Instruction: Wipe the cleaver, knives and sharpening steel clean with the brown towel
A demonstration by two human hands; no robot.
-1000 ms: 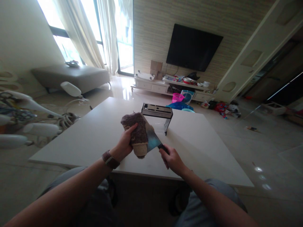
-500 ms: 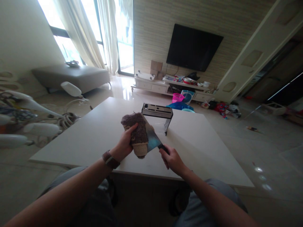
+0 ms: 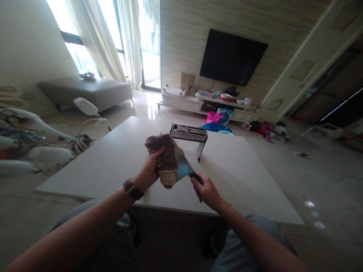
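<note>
My left hand (image 3: 150,168) grips a brown, fuzzy folded cloth (image 3: 167,156) with a beige patch at its lower end; the thumb lies across its top. The cloth is against the broad metal blade of a cleaver (image 3: 183,168) and hides part of it. My right hand (image 3: 207,190) is closed around the cleaver's black handle, to the right of the cloth. Both are held above the white table (image 3: 235,181). Just behind the blade stands a knife block (image 3: 188,132) with a slotted dark top and pale, see-through-looking sides.
White lamp-like parts and coiled cables (image 3: 82,143) lie left of the table. Beyond its far edge are a blue basin (image 3: 215,126) and a pink basket (image 3: 213,117). A low cabinet (image 3: 184,104) stands under the television (image 3: 233,56). A grey bench (image 3: 85,90) is by the window.
Almost nothing differs. My left hand and the cloth have shifted very slightly along the blade; the cleaver and my right hand stay where they were.
</note>
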